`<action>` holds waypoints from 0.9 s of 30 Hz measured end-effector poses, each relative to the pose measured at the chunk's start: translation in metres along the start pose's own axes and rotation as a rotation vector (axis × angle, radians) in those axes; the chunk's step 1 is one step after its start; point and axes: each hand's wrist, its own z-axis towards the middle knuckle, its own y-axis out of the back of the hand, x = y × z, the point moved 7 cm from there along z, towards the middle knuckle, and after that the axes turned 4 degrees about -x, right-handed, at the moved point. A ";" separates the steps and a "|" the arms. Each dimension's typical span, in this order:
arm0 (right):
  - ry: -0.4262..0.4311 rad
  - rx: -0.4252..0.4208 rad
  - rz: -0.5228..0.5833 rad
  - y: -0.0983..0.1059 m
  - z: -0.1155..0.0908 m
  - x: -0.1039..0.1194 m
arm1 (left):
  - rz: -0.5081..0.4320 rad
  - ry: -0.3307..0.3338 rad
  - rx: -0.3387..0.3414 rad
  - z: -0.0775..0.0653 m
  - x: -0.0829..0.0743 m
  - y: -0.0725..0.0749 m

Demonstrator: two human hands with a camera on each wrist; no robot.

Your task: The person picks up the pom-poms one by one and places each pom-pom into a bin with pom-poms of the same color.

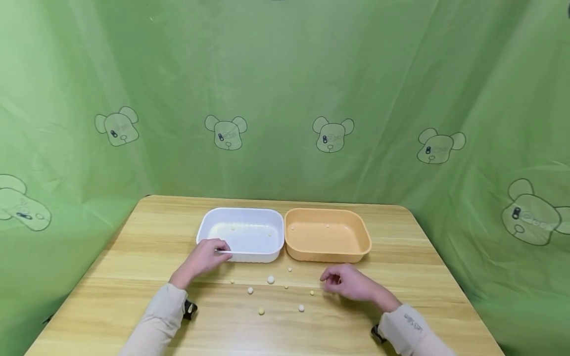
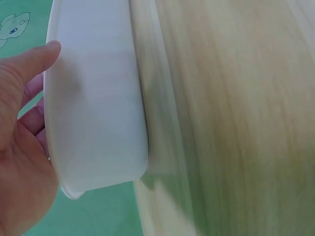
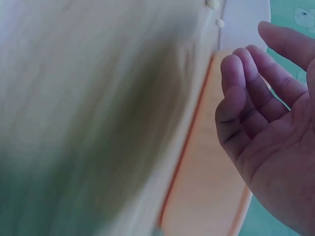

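My left hand is at the front left of the white plastic basin. In the left wrist view, the thumb lies on the basin's outer wall and the fingers reach behind the rim, which the hand grips. Over the tabletop, in front of the orange basin, my right hand hovers with loosely bent fingers and holds nothing; its thumb stands apart. Nearest to it lies a small yellow ball. Tiny pale yellow balls rest in the white basin, tiny white ones in the orange basin.
Between the hands, several balls lie scattered on the wooden table: a larger white ball, other white balls and a yellow ball. The basins stand side by side. Green curtains surround the table's back and sides.
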 end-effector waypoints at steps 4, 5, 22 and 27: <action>-0.010 0.052 0.031 -0.009 0.001 -0.002 | -0.012 0.005 -0.003 0.000 0.000 -0.001; -0.011 0.066 0.036 -0.011 0.002 -0.002 | -0.014 0.008 -0.001 0.000 0.001 -0.001; 0.005 0.133 0.047 -0.034 0.015 0.001 | -0.132 0.117 -0.005 -0.004 0.014 0.001; 0.038 0.135 0.032 -0.035 0.018 0.004 | -0.164 0.148 0.002 -0.004 0.018 0.001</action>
